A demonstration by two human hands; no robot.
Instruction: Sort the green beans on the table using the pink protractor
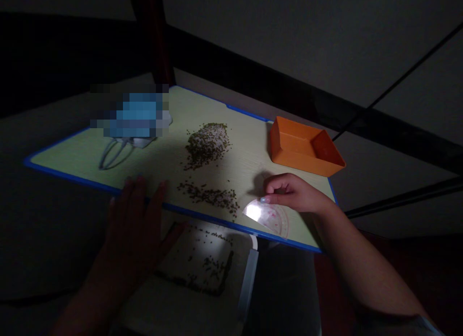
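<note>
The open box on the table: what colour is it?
The box is orange; it shows in the head view, the only one.

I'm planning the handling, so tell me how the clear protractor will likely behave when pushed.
The clear protractor looks thin and flat, so it is probably light and fairly stiff. The bright glare on it suggests a smooth, perhaps slippery surface. Its broad, low shape over the board makes sliding seem likelier than rolling or tipping.

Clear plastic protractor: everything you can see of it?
The clear plastic half-round protractor has pinkish markings; glare washes out its left end. It sits flat or nearly so near the front of the pale blue-rimmed tabletop, right of scattered dark and pale grains. The right hand overlaps its curved edge; whether it grips is unclear.
</note>
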